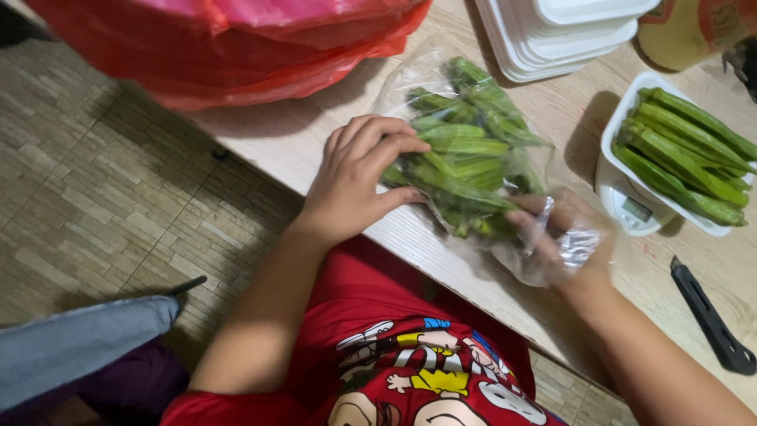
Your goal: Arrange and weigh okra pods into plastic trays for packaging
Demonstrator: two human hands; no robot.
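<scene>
The left hand point(355, 185) presses the okra bag point(465, 150) mid-frame; the right hand point(556, 233) grips its open end, okra pointing up-left.

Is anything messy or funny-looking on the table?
Nothing is spilled or broken. The okra lies inside its clear bag, with the left hand on it and the right hand inside the bag's mouth. More okra sits neatly in the white tray on the scale.
</scene>
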